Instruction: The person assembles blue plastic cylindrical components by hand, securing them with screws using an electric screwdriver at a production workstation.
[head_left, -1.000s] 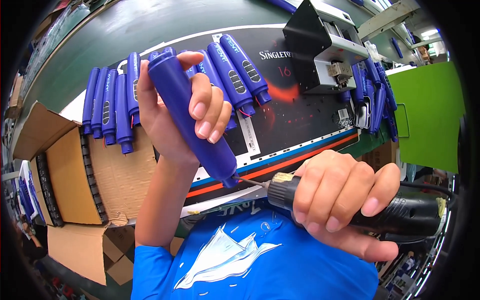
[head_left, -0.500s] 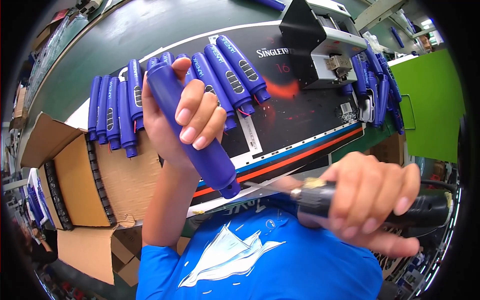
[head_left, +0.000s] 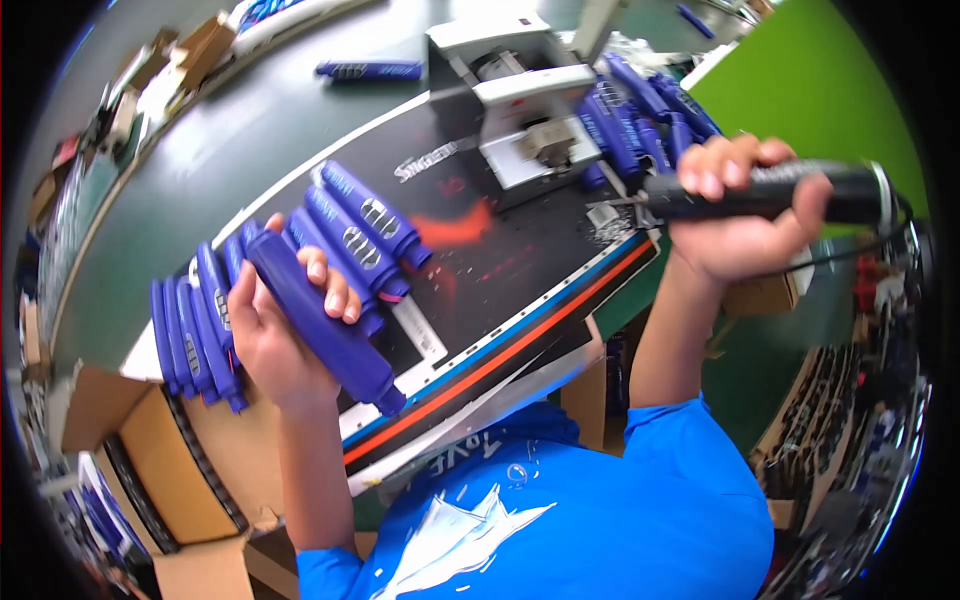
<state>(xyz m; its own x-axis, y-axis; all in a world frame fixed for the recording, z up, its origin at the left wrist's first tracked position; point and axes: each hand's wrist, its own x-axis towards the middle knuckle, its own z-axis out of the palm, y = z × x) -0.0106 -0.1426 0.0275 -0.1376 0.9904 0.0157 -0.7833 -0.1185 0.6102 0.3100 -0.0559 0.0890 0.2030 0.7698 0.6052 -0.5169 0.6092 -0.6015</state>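
My left hand (head_left: 275, 350) is wrapped round a purple tube-shaped plastic housing (head_left: 325, 325), tilted with its narrow stepped end toward me. In my right hand (head_left: 740, 235), held up at the right, is a black corded electric screwdriver (head_left: 855, 190). Its thin bit points left, toward the small metal block of a white-and-grey bench machine (head_left: 535, 90); whether the bit touches anything cannot be made out in the blur. Several similar purple housings (head_left: 350, 220), with dark oval windows, lie in a row on the black printed mat (head_left: 450, 280), partly behind my left hand.
More purple housings (head_left: 615, 125) are heaped right of the machine, beside a bright green panel (head_left: 810, 80). One housing (head_left: 370, 70) lies alone at the back. An open cardboard box (head_left: 165, 470) with dividers stands at the left. A cable hangs from the screwdriver.
My right hand has swung the screwdriver up and away from the housing's end, toward the machine. My left hand, still gripping the housing, sits lower and further left as the view has shifted.
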